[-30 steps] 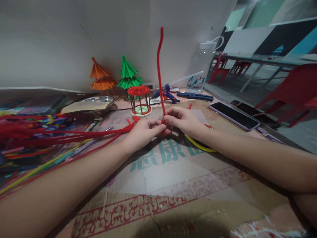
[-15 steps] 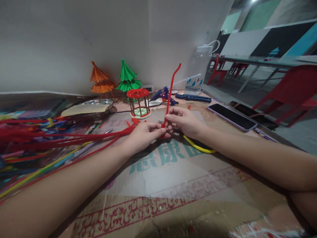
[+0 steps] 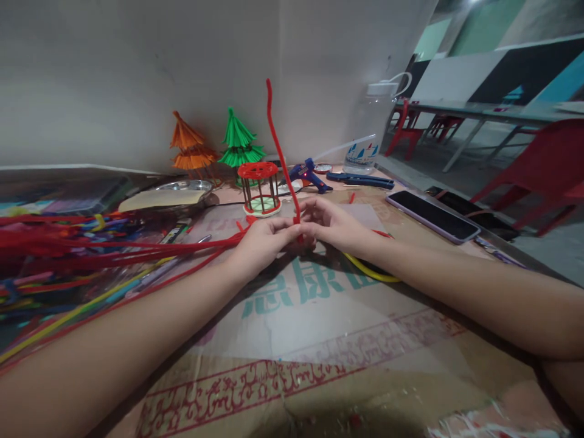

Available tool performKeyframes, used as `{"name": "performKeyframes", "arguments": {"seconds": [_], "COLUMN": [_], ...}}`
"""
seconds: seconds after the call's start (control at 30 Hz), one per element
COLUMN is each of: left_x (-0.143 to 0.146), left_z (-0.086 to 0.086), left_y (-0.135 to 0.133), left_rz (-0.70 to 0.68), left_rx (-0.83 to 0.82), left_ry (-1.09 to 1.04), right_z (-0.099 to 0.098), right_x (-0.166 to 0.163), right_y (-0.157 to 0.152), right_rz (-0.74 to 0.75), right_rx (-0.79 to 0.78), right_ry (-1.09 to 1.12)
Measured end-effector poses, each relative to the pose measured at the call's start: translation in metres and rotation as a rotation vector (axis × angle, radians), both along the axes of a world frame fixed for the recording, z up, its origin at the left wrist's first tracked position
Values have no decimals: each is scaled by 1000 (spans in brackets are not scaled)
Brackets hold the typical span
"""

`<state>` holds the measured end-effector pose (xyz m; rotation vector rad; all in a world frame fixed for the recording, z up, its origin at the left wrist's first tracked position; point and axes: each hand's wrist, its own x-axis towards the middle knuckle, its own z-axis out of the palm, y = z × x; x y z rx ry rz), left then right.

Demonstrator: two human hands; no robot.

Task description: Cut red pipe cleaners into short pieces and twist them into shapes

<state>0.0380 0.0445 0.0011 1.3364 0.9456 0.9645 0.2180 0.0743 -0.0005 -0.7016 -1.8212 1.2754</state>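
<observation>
Grey-white wall (image 3: pixel 137 79) fills the back, 12 o'clock (clock centred on the hands, 12 = far side). Printed cardboard (image 3: pixel 356 328) covers the work surface. Red chair (image 3: pixel 538 161) off at 2, on the floor beyond. Pile of coloured stems (image 3: pixel 91 280) at 9, its red strands reaching toward the left wrist: main clutter on that side. Clear bottle (image 3: pixel 371 128) at 1, phone (image 3: pixel 433 216) near 3. Left hand (image 3: pixel 264 240) and right hand (image 3: pixel 335 226) at centre, both closed, fingertips pinching the red stem (image 3: pixel 278 141); it rises toward 11-12, across the glue gun's tip. Orange tiered model (image 3: pixel 186 134) at 10-11, green one (image 3: pixel 237 132) at 11, red-topped cage (image 3: pixel 258 172) nearer at 11. Glue gun (image 3: pixel 312 176) at 12, blue tool (image 3: pixel 360 179) at 1. Yellow stem (image 3: pixel 369 271) at 4.

Hidden: red stem's lower end, in the fingers; green model's base, partly behind the cage; part of yellow stem, under right forearm. Chair and pile cut off by frame edges; pile blurred, pieces hard to separate.
</observation>
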Motion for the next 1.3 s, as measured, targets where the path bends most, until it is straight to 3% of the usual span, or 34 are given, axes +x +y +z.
{"name": "performKeyframes", "arguments": {"seconds": [0.2,0.43,0.73,1.0,1.3], "left_x": [-3,-1,-3,0,-3], "left_z": [-4,-1,-2,1,-1], "left_y": [3,2,3,2,2], "left_rz": [14,16,-8,-14,9], "left_rx": [-61,-74,-85,-81,-31], "left_ry": [-71,-81,-45,-84,-9], "right_z": [-9,-12,2,-9,-3], "right_x": [2,1,2,0,5], "right_y": [0,0,-11,-6,-18], "right_rz": [130,93,97,70,-143], "right_rx": [76,127,142,166,584], "right_ry": [-113,-173,-258,-228,-402]}}
